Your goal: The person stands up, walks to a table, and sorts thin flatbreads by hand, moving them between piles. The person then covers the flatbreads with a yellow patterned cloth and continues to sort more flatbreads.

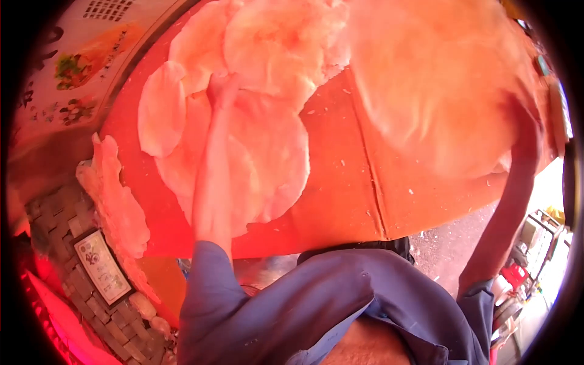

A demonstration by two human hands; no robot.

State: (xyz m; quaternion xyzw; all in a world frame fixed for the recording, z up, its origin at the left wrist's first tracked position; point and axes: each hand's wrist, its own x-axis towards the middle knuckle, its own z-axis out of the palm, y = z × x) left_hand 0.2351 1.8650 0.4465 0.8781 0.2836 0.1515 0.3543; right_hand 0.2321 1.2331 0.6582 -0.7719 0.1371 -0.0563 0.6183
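Thin, round flatbreads (261, 158) lie overlapped in a pile on the left part of the orange table (334, 158). My left hand (224, 89) reaches into this pile, its fingers curled in at the edge of a flatbread where several sheets meet. On the right, a larger, thin round flatbread (432, 91) spreads over the table and looks slightly blurred. At its right edge is my right hand (521, 112), fingers apart over the surface and partly smeared. The underside of that edge is hidden.
A seam (368, 158) crosses the tabletop, with small crumbs around it. More pale sheets (115, 194) hang at the left edge beside a woven surface with a framed card (102, 267). A printed board (73, 73) stands upper left. Shelving with goods (523, 261) is at right.
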